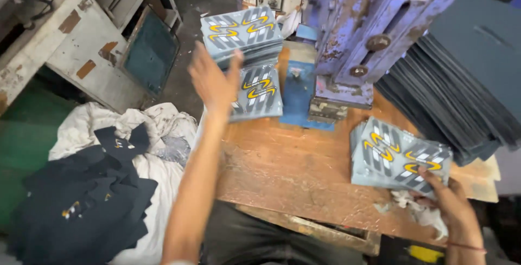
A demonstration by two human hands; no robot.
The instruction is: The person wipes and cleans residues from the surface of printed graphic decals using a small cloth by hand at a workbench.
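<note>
Reaching up toward the middle of the frame, the left hand point(213, 80) is spread open, its fingers point(235, 61) apart and clamped on nothing, blurred as it hangs just over the edge of a small grey printed stack point(259, 92) marked with yellow and white curved stripes; whether it touches the stack cannot be told. Just above that stack, toward the upper middle, sits a taller pile of the same printed sheets point(243, 30). At the lower right, the right hand point(453, 205) rests against the near edge of a third printed stack point(399, 156), its thumb lying on the top sheet while the fingers sit below the stack's edge, mostly hidden, so their exact grip cannot be told. This third stack lies on the worn wooden counter point(293, 173), with crumpled white scraps point(418, 211) just beside the right hand. Behind it, at the right edge of the frame, a large slanted pile of dark blue sheets point(467, 80) leans along the counter. A chipped purple-blue press machine point(369, 32) stands at the upper middle right. At the lower left, off the counter, dark navy cut pieces point(81, 200) lie heaped on white cloth point(157, 135).
</note>
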